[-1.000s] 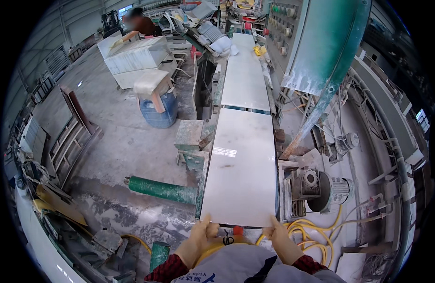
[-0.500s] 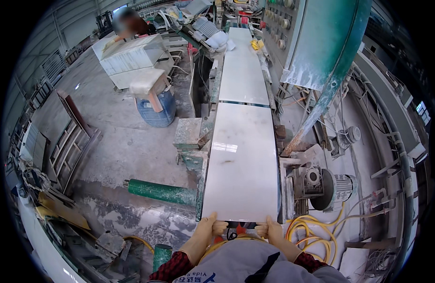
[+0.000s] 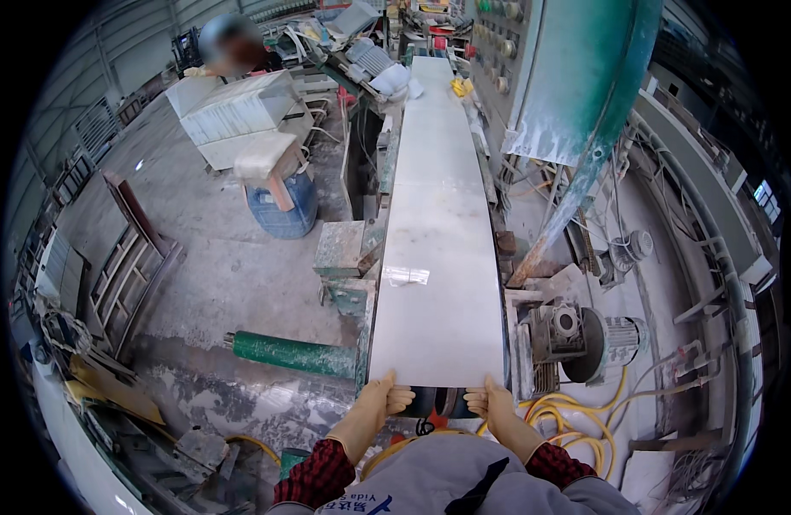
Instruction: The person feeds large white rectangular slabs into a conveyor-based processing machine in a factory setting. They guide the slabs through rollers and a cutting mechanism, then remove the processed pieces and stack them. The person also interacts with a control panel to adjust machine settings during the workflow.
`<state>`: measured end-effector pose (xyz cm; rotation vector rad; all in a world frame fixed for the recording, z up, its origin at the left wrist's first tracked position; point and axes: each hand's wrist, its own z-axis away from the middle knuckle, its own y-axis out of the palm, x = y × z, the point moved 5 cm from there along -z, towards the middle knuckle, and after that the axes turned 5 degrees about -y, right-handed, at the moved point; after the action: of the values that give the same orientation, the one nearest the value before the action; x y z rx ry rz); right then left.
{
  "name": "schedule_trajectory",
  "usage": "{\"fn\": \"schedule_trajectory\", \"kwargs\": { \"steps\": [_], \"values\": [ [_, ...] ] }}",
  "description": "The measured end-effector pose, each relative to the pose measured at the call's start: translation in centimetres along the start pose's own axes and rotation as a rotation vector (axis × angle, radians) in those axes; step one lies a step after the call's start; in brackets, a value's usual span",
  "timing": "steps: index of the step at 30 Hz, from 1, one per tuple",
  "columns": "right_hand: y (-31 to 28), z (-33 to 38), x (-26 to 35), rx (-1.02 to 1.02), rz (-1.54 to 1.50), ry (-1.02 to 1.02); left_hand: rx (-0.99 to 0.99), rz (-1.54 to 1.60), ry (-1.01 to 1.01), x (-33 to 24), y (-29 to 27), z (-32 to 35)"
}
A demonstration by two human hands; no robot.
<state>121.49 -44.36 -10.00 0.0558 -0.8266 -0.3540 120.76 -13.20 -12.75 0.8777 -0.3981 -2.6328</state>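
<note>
White slab (image 3: 443, 318) is carried on the near half of the conveyor (image 3: 424, 402), its long edges lined up with the conveyor's left and right edges. Its far edge is met closely by the far slab (image 3: 435, 129); actual contact can't be told. Its near edge is set back from the conveyor's near end, so a dark strip is exposed. Left hand (image 3: 374, 408) is placed at slab's near left corner, right hand (image 3: 500, 409) at near right; fingers are curled at the edge, clamped or only pressed can't be told. Room is given by grey floor (image 3: 241, 257) past the green roller (image 3: 292, 350) off the left edge; right edge is crowded by a motor (image 3: 623, 341)
</note>
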Motion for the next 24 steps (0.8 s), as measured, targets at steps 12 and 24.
{"fn": "schedule_trajectory", "kwargs": {
  "steps": [12,24],
  "values": [
    [-1.7,-3.1,0.9,0.087,-0.015,0.069,-0.012,-0.067,-0.024,-1.1,1.8,-1.0],
    [-8.0,-12.8,0.1,0.482,0.496,-0.063,0.315,-0.472,-0.021,0.4,-0.6,-0.2]
  ]
}}
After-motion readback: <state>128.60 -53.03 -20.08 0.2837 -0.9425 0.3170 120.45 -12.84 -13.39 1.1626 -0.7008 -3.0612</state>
